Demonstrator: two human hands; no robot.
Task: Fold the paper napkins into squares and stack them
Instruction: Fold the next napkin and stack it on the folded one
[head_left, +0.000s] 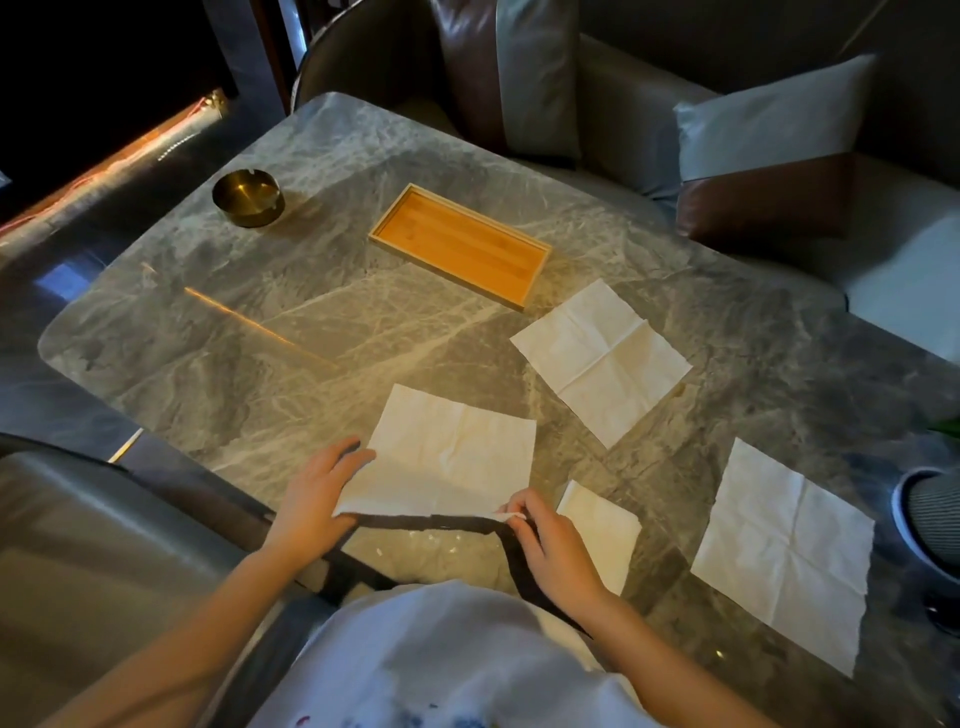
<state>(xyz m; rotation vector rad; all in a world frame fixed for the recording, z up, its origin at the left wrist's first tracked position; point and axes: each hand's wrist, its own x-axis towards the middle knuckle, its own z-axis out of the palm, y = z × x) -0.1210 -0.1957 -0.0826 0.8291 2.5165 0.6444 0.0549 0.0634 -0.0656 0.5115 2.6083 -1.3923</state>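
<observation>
A white paper napkin (452, 452) lies in front of me on the marble table (234, 332), its near edge lifted off the surface. My left hand (317, 499) holds the napkin's near left corner, fingers on top. My right hand (550, 545) pinches the near right corner. A smaller folded napkin (605, 530) lies just right of my right hand. Two unfolded napkins lie flat further right: one (600, 358) past the middle and one (784, 556) near the right edge.
An empty wooden tray (462, 244) sits at the table's far middle. A brass ashtray (248, 198) stands at the far left. A round ribbed object (930, 514) is at the right edge. Upholstered seats with a cushion (774, 119) surround the table.
</observation>
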